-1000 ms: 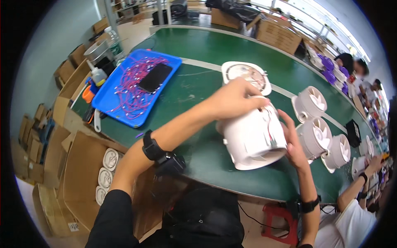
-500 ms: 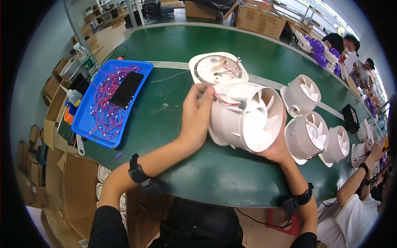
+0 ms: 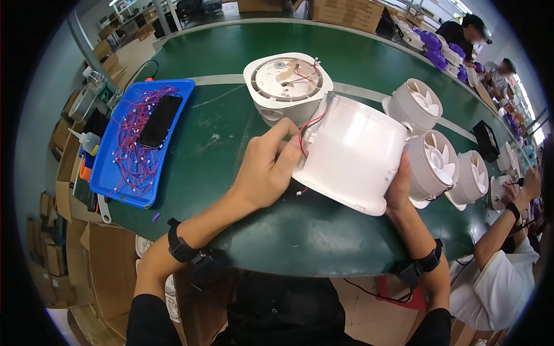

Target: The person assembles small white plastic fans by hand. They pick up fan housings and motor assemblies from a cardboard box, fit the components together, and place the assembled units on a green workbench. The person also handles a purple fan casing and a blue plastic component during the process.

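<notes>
A white fan housing (image 3: 358,153) is held tilted above the table, its smooth side wall toward me and its blades out of sight. My right hand (image 3: 399,183) grips its right side, the fingers partly hidden behind it. At the left edge, my left hand (image 3: 266,166) has thumb and fingers closed beside the red and black wires (image 3: 302,136); the fingertips' exact hold is partly hidden. A small white connector (image 3: 300,191) hangs below the housing. Just beyond stands a white round-topped base (image 3: 288,81) with wires on its upper face.
A blue tray (image 3: 123,199) at left holds red and purple wires and a black phone (image 3: 160,122). Several finished-looking white fan housings (image 3: 420,106) stand at right, near a black box (image 3: 486,141). A co-worker's hands (image 3: 522,193) work at far right. Cartons (image 3: 346,14) line the back.
The fan housing has been turned in my hands: its bladed opening faced me before, and now its side wall does. My left hand stays at its wire side.
</notes>
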`<state>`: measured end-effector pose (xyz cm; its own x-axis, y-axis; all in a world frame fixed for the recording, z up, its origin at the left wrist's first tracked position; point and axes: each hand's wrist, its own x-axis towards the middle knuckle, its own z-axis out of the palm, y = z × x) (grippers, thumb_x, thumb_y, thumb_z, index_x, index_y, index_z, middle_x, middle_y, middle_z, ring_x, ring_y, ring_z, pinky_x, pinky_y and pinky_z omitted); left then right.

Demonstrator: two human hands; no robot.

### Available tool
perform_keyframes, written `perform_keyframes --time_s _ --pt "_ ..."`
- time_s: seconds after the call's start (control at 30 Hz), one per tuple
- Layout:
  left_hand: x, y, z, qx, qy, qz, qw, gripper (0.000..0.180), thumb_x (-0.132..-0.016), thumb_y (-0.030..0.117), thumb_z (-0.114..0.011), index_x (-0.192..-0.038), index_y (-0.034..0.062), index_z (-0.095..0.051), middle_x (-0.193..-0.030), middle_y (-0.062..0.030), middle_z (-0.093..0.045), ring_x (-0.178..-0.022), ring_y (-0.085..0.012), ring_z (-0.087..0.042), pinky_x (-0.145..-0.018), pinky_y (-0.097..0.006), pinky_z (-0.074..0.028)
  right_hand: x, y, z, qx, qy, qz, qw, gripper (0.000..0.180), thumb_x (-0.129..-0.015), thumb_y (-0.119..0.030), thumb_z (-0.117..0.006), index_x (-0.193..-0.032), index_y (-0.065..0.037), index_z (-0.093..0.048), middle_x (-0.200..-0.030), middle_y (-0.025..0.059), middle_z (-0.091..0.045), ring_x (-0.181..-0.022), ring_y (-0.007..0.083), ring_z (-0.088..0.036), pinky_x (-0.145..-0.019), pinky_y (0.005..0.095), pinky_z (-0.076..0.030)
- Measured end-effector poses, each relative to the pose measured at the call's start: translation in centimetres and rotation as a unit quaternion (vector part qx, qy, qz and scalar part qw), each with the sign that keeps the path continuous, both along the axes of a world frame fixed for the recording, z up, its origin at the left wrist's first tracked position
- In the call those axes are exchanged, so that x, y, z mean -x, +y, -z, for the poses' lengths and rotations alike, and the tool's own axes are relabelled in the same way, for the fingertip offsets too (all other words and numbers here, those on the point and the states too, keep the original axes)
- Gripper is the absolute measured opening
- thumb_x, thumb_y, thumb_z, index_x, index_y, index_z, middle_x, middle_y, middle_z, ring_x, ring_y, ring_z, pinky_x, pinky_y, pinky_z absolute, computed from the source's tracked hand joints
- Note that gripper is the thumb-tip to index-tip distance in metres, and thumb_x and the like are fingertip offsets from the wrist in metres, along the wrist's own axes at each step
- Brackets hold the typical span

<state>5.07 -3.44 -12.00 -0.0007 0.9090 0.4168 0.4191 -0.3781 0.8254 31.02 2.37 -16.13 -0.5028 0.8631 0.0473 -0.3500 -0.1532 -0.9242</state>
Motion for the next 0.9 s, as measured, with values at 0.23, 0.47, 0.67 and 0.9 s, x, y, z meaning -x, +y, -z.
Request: perform_keyframes --time_s 0.23,0.47,0.67,0.9 --pt "-0.3 2.4 -0.7 -0.205 0.036 0.012 0.978 0.044 -0.095 0.030 -0.037 -0.117 -0.0060 -0.052 -0.106 -0.0199 -0.064 -0.096 -0.0297 -0.064 -0.084 -0.038 -0.050 1.8 0.0 -0.3 0.064 0.003 0.047 0.997 0.084 -0.093 -0.071 -0.037 -0.149 -0.008 -0.033 -0.145 0.0159 -0.046 -0.129 0.0308 -0.050 -0.106 0.0481 -0.044" --pt "-4.5 5.7 -0.9 -0.183 -0.126 0.128 0.966 0.057 -0.090 0.026 -0.040 -0.139 -0.0046 -0.038 -0.130 -0.0259 -0.051 -0.123 -0.0359 -0.050 -0.108 -0.040 -0.035 0.5 1.0 -1.3 0.120 0.144 0.039 0.981 0.075 -0.096 -0.066 -0.038 -0.146 -0.009 -0.038 -0.141 0.0118 -0.050 -0.126 0.0248 -0.053 -0.105 0.0400 -0.044" --pt "-3.3 5.4 -0.8 -0.049 -0.142 0.215 0.965 0.076 -0.086 0.030 -0.059 -0.147 -0.0042 -0.028 -0.137 -0.0232 -0.047 -0.126 -0.0303 -0.047 -0.109 -0.037 -0.033 1.3 1.1 -1.4 0.110 0.092 0.133 0.981 0.080 -0.092 -0.071 -0.038 -0.148 -0.013 -0.037 -0.143 0.0117 -0.048 -0.129 0.0296 -0.050 -0.106 0.0465 -0.042" --pt "-2.0 4.2 -4.9 0.076 -0.020 0.261 0.962 0.104 -0.070 0.034 -0.086 -0.148 0.0027 -0.024 -0.136 -0.0188 -0.047 -0.127 -0.0277 -0.046 -0.107 -0.036 -0.036 0.7 -0.2 -2.0 0.049 0.030 0.093 0.994 0.082 -0.095 -0.067 -0.036 -0.148 -0.006 -0.033 -0.145 0.0180 -0.046 -0.128 0.0311 -0.051 -0.108 0.0433 -0.042"
